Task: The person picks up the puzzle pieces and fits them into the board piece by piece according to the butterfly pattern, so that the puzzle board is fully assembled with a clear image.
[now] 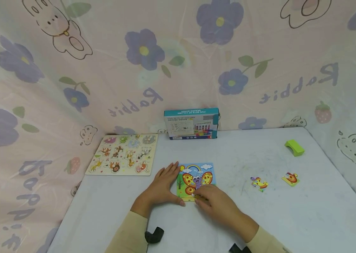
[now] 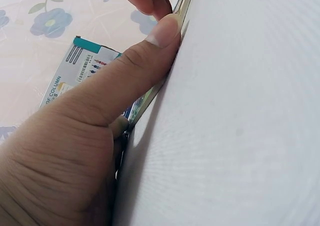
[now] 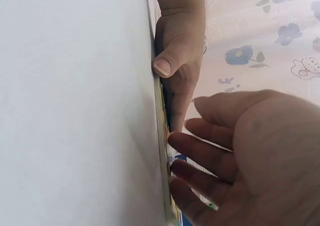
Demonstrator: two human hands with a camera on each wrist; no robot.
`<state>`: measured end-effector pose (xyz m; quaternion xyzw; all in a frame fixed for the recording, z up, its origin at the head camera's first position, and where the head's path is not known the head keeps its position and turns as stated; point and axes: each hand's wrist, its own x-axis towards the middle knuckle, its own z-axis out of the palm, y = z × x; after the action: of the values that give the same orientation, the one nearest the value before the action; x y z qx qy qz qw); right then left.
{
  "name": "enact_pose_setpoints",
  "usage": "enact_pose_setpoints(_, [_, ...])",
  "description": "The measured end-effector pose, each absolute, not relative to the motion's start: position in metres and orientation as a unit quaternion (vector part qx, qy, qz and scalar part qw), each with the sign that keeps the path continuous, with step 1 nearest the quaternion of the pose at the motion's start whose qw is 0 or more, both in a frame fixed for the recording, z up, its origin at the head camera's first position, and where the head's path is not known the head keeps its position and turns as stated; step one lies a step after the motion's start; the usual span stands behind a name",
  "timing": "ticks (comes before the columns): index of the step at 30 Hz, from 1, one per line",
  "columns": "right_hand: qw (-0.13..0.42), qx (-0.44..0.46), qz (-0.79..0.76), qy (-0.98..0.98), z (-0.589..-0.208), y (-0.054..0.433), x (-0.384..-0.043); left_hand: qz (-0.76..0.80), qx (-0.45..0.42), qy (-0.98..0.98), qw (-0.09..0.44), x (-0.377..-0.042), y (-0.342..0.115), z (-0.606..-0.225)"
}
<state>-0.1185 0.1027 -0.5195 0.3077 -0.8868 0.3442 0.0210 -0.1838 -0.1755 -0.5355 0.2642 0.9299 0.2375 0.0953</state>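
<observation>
A small puzzle board (image 1: 179, 172) with a butterfly, a rainbow and a snail on it lies flat on the table. My left hand (image 1: 162, 188) is at its lower left corner, fingers along the left side; in the left wrist view the thumb (image 2: 165, 33) lies against the near edge. Over the lower right part is my right hand (image 1: 219, 202), which hides that part of the picture. In the right wrist view its fingertips (image 3: 175, 138) touch the board's face while the thumb stands apart, with nothing seen between them.
To the right lie two loose puzzle pieces, one bird-like (image 1: 259, 183) and one with an orange swirl (image 1: 291, 179). A green arch block (image 1: 295, 147) sits behind them. At the back left is an animal puzzle board (image 1: 121, 154); a teal-topped box (image 1: 192, 123) stands by the patterned curtain.
</observation>
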Motion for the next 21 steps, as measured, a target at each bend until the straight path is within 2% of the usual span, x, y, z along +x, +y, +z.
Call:
enact_pose_setpoints(11, [-0.009,0.257,0.503,-0.825,-0.525,0.136,-0.118,0.239,0.26,0.93,0.1,-0.182,-0.174,-0.532])
enact_pose_setpoints(21, [0.006,0.188,0.565,-0.804,-0.519,0.195,-0.121,0.245,0.257,0.929,0.103,-0.181,-0.174,-0.529])
